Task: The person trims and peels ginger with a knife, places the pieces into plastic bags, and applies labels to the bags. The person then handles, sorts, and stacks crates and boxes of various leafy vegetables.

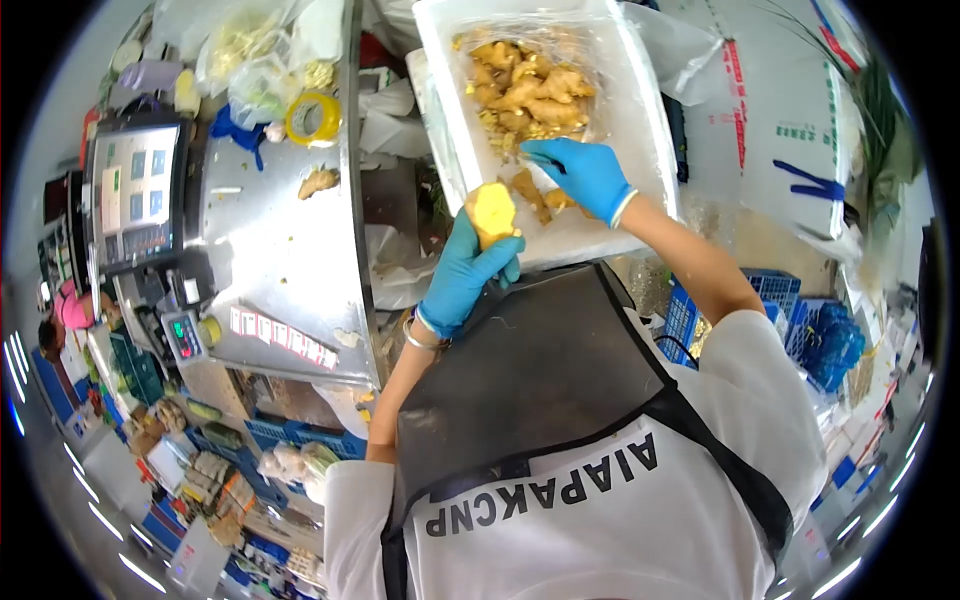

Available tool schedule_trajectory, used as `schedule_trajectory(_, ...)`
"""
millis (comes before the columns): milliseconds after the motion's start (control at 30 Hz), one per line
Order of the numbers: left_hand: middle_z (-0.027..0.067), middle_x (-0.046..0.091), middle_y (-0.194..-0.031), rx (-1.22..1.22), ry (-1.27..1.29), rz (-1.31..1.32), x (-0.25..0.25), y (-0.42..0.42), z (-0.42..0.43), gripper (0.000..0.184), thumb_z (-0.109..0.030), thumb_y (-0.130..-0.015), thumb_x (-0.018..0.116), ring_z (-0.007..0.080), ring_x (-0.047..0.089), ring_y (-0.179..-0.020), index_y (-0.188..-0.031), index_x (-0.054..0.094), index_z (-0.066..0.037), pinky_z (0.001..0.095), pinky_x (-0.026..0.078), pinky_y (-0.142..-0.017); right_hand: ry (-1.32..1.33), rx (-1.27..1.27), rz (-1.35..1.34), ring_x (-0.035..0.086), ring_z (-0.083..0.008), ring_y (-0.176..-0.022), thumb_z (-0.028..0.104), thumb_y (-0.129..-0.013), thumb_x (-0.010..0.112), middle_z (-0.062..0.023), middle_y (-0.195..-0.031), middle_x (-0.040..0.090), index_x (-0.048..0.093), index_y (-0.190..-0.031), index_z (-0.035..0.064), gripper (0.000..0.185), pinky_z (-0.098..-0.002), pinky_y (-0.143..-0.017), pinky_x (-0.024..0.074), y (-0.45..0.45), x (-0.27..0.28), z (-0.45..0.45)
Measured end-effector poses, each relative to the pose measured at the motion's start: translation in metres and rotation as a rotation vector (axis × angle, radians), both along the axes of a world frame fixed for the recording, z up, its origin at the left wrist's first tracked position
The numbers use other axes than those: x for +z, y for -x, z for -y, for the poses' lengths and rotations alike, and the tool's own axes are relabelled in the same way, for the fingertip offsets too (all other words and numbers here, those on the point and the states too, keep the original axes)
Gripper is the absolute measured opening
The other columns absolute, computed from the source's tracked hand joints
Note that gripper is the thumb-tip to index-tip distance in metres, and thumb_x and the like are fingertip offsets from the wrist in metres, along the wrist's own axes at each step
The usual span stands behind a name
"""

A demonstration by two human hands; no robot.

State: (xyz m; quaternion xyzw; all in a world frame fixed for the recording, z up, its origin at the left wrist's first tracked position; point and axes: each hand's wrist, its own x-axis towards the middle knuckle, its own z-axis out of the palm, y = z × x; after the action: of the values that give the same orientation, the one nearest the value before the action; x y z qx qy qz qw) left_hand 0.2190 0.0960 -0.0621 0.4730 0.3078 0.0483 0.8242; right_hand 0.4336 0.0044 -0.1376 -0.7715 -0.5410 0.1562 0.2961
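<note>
My left hand (462, 275), in a blue glove, is closed around a piece of ginger root (494, 212). Its bright yellow cut face points up. Just to the right, my gloved right hand (590, 180) hovers over the near part of a white foam box (648, 110). Its thumb and fingertips are pinched together; whatever they may hold is too small or hidden to make out. A heap of ginger roots (530, 90) fills the far part of the box, with small yellow scraps among them. More ginger pieces (528, 190) lie below my right hand.
At the left is a metal counter (275, 230) with a roll of yellow tape (313, 118), a lone ginger piece (319, 182), a strip of labels (283, 337) and a monitor (135, 195). Blue crates (770, 290) stand at the right. A dark apron (530, 370) covers my front.
</note>
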Motion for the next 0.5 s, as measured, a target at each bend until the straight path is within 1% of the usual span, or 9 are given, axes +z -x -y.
schedule_trajectory(33, 0.0046, 0.058, -0.093, -0.035, -0.046, 0.020, -0.003, 0.002, -0.002, 0.048, -0.013, -0.096, 0.054, 0.0106, 0.056, -0.068, -0.140, 0.037, -0.009, 0.0231, 0.046, -0.058, -0.046, 0.051, -0.002, 0.066, -0.0286, -0.079, 0.013, -0.083, 0.063, -0.0077, -0.090, 0.069, 0.065, -0.116, 0.0202, 0.034, -0.0382, -0.067, 0.0533, 0.008, 0.009, -0.003)
schedule_trajectory(133, 0.0038, 0.057, -0.092, 0.000, 0.070, -0.055, -0.015, 0.005, -0.002, 0.048, -0.017, -0.097, 0.056, 0.0101, 0.055, -0.067, -0.140, 0.037, -0.010, 0.0229, 0.045, -0.057, -0.085, 0.151, -0.068, 0.066, -0.0266, -0.074, 0.007, -0.080, 0.063, -0.0059, -0.086, 0.067, 0.065, -0.117, 0.0197, 0.040, -0.0359, -0.064, 0.0529, 0.032, 0.032, -0.009)
schedule_trajectory(167, 0.0018, 0.057, -0.086, 0.061, 0.096, -0.059, -0.014, 0.004, 0.003, 0.045, -0.022, -0.098, 0.056, 0.0076, 0.052, -0.063, -0.138, 0.041, -0.009, 0.0208, 0.042, -0.055, -0.104, 0.217, 0.029, 0.064, -0.0245, -0.069, 0.003, -0.077, 0.063, -0.0048, -0.081, 0.065, 0.064, -0.119, 0.0188, 0.045, -0.0345, -0.060, 0.0520, 0.036, 0.028, -0.011)
schedule_trajectory(267, -0.0002, 0.056, -0.079, 0.094, 0.199, -0.107, -0.019, 0.013, -0.002, 0.041, -0.024, -0.097, 0.057, 0.0049, 0.048, -0.059, -0.133, 0.048, -0.008, 0.0186, 0.038, -0.050, -0.058, 0.239, 0.018, 0.063, -0.0245, -0.066, 0.002, -0.078, 0.061, -0.0045, -0.078, 0.062, 0.063, -0.120, 0.0194, 0.046, -0.0351, -0.058, 0.0508, 0.033, -0.010, -0.016)
schedule_trajectory(300, -0.0009, 0.053, -0.076, 0.136, 0.281, -0.069, -0.020, 0.020, -0.003, 0.037, -0.026, -0.098, 0.056, 0.0046, 0.045, -0.056, -0.129, 0.049, -0.007, 0.0187, 0.035, -0.048, -0.056, 0.264, 0.108, 0.063, -0.0237, -0.065, 0.002, -0.077, 0.060, -0.0038, -0.076, 0.061, 0.062, -0.122, 0.0219, 0.049, -0.0349, -0.056, 0.0500, 0.040, -0.016, -0.020)
schedule_trajectory(400, -0.0030, 0.045, -0.064, 0.223, 0.518, 0.052, -0.028, 0.055, -0.001, 0.031, -0.030, -0.099, 0.054, 0.0036, 0.034, -0.047, -0.116, 0.055, -0.004, 0.0190, 0.029, -0.042, -0.069, 0.372, 0.072, 0.062, -0.0236, -0.065, 0.003, -0.078, 0.059, -0.0035, -0.076, 0.060, 0.060, -0.124, 0.0233, 0.050, -0.0349, -0.056, 0.0495, 0.062, -0.031, -0.042)
schedule_trajectory(433, -0.0035, 0.042, -0.062, 0.270, 0.598, 0.089, -0.031, 0.067, 0.004, 0.034, -0.034, -0.099, 0.052, 0.0033, 0.031, -0.045, -0.114, 0.056, -0.003, 0.0189, 0.026, -0.042, -0.040, 0.447, 0.099, 0.063, -0.0236, -0.065, 0.005, -0.079, 0.059, -0.0033, -0.077, 0.061, 0.058, -0.127, 0.0236, 0.052, -0.0349, -0.056, 0.0497, 0.069, -0.036, -0.050)
schedule_trajectory(500, -0.0032, 0.042, -0.061, 0.311, 0.633, 0.162, -0.034, 0.092, 0.009, 0.035, -0.034, -0.099, 0.053, 0.0035, 0.031, -0.045, -0.116, 0.055, -0.003, 0.0193, 0.026, -0.041, -0.049, 0.544, 0.119, 0.063, -0.0239, -0.066, 0.006, -0.079, 0.059, -0.0034, -0.079, 0.062, 0.057, -0.128, 0.0236, 0.052, -0.0352, -0.057, 0.0501, 0.088, -0.038, -0.065)
